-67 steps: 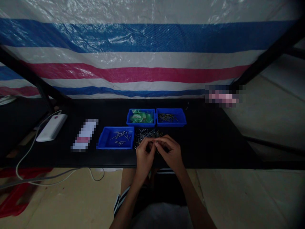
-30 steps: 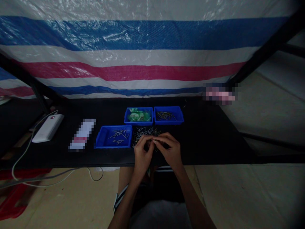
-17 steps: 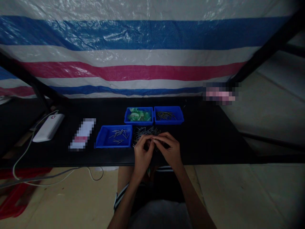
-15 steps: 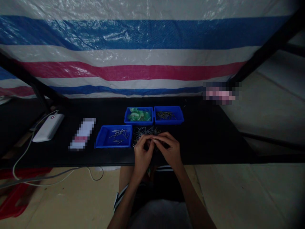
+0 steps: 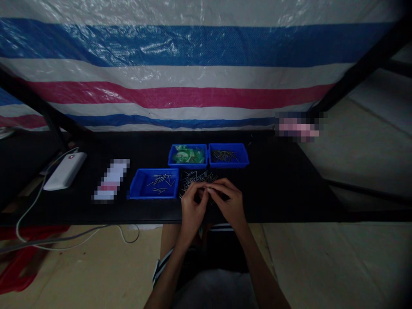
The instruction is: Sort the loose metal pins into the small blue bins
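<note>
My left hand [image 5: 194, 203] and my right hand [image 5: 230, 201] meet fingertip to fingertip over the near edge of the black table. Both are pinched closed; whatever sits between the fingertips is too small to make out. Just beyond them lies a loose pile of thin metal pins [image 5: 197, 176], partly covered by my fingers. Left of the pile stands a blue tray [image 5: 138, 183] with several similar pins spread on its floor. Behind the pile, a second blue tray [image 5: 171, 165] holds green and clear plastic pieces [image 5: 188, 155]. Beside it, a third blue tray [image 5: 243, 161] contains darker, brassy pins [image 5: 223, 156].
A white power bank [image 5: 66, 171] with a cable lies on the left of the black table [image 5: 283, 184]. Next to it is a blurred-out flat item [image 5: 112, 178]. A striped plastic sheet [image 5: 199, 98] hangs behind, between black frame bars. A red stool [image 5: 22, 266] stands below left.
The hands keep the same pinched pose at the same place. Only a very slight shift of the camera view shows.
</note>
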